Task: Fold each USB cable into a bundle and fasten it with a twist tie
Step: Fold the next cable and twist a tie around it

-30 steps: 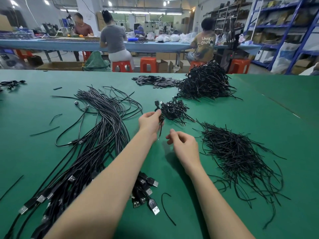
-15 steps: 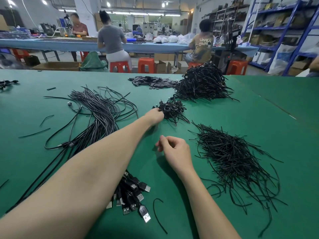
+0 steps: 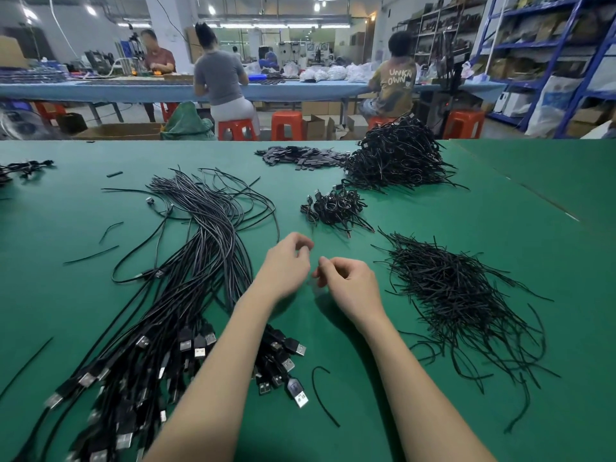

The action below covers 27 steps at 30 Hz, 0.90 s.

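A green table [image 3: 500,228] fills the foreground. Behind it stands a long blue workbench [image 3: 100,91], where three people [image 3: 218,81] sit on orange stools [image 3: 286,125]. Blue shelves [image 3: 546,45] with boxes stand at the right. White ceiling lamps [image 3: 253,25] give light.

Single head-worn view, forward and down across the green table [image 3: 433,428], hands near.

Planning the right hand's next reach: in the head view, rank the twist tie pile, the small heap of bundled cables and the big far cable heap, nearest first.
From the right hand:
1. Twist tie pile, just to its right.
2. Small heap of bundled cables, ahead of it.
3. Big cable heap, farther back near the table's far edge.
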Motion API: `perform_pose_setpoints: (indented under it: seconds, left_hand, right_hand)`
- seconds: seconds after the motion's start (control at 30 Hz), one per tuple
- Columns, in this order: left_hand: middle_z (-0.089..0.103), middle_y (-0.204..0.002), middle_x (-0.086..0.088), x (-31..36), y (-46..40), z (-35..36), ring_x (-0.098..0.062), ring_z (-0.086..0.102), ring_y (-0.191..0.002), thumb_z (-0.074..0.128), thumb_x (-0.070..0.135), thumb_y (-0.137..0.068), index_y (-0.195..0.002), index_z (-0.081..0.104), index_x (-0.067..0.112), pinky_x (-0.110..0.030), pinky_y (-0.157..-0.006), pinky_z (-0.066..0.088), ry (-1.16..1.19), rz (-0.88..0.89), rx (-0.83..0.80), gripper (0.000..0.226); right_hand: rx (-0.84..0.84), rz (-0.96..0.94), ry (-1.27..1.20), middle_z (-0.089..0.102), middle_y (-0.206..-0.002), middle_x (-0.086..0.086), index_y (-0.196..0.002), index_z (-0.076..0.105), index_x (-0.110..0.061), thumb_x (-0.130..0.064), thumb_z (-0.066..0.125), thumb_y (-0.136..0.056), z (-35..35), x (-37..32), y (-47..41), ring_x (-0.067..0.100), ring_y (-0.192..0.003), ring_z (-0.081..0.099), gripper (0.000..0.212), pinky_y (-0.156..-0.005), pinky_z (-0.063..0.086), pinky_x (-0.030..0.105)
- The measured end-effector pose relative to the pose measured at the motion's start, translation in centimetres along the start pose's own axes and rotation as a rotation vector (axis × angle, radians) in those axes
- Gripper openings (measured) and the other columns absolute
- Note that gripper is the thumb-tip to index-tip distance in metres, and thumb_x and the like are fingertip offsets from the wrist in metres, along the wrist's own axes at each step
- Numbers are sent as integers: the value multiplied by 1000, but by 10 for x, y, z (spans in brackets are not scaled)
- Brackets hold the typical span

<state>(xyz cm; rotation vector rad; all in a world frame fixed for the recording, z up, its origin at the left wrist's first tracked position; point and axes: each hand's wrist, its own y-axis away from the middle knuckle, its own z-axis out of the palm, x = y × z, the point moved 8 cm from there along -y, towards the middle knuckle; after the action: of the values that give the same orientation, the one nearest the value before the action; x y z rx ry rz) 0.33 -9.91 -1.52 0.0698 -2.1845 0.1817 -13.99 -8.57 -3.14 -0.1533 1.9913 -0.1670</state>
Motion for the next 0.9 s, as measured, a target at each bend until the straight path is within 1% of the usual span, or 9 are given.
perform_pose_setpoints:
  seconds: [0.1, 0.23, 0.3, 0.4, 0.47, 0.53, 0.63, 0.77, 0.9]
  left_hand:
    - [71, -99, 2, -5, 8, 5, -14, 63, -98, 42, 16, -100, -95, 65, 26, -27, -86, 46, -35, 10, -136, 25]
    - [72, -87, 5, -16, 8, 5, -9, 69, -86, 39, 12, -102, -92, 66, 21, -26, -85, 51, 150, -3, -179, 31]
    - [73, -85, 6, -19, 6, 4, -4, 69, -76, 38, 13, -101, -90, 67, 21, -27, -78, 50, 199, -16, -177, 33]
    - [74, -87, 4, -17, 2, 4, -4, 69, -70, 39, 15, -99, -89, 67, 20, -24, -69, 48, 233, -29, -177, 31]
    - [73, -86, 5, -16, 4, 8, -4, 68, -66, 41, 15, -99, -88, 67, 17, -25, -69, 47, 278, -51, -196, 28]
    - [73, -86, 3, -15, 7, 10, -3, 67, -64, 42, 14, -99, -88, 67, 15, -27, -71, 47, 300, -68, -220, 27]
    - [72, -89, 1, -12, 9, 9, -3, 64, -62, 41, 14, -100, -87, 66, 15, -25, -70, 46, 296, -74, -233, 28]
    - [71, -91, -3, -10, 12, 11, -6, 62, -65, 42, 15, -101, -86, 66, 14, -28, -74, 45, 287, -71, -246, 28]
    - [71, -93, -1, -6, 13, 9, -4, 64, -65, 40, 18, -103, -93, 66, 12, -27, -74, 46, 253, -68, -262, 28]
  right_hand:
    - [1, -18, 49, 72, -69, -2, -66, 71, -21, -36, 59, -99, -1, -1, 1, 5, -58, 52, 38, -63, 41, 27]
    - [-112, -3, 102, 68, -63, -6, -66, 72, -21, -36, 59, -98, 2, -3, 0, 0, -50, 49, 38, -57, 36, 23]
    - [-220, 4, 172, 70, -66, -6, -72, 74, -20, -38, 62, -95, 6, -8, -1, -1, -54, 53, 32, -61, 39, 26]
    - [-417, -1, 339, 74, -78, -2, -80, 75, -20, -43, 69, -89, 12, -18, 2, 12, -73, 65, 25, -70, 49, 29]
    - [-614, -3, 446, 74, -78, -10, -82, 78, -26, -43, 78, -80, 18, -26, 10, 7, -74, 66, 17, -69, 50, 24]
    - [-808, -13, 524, 71, -73, -20, -84, 80, -36, -48, 84, -72, 26, -34, 22, -2, -68, 61, 18, -67, 47, 18]
    - [-964, 9, 578, 71, -72, -24, -81, 78, -41, -51, 87, -66, 38, -36, 37, -5, -70, 60, 20, -71, 48, 19]
    - [-974, 7, 591, 68, -65, -23, -78, 76, -33, -41, 90, -69, 46, -32, 39, -4, -64, 59, 18, -71, 46, 19]
    - [-862, -30, 554, 65, -70, -15, -78, 70, -28, -28, 83, -75, 36, -33, 29, 4, -61, 56, 14, -64, 45, 20]
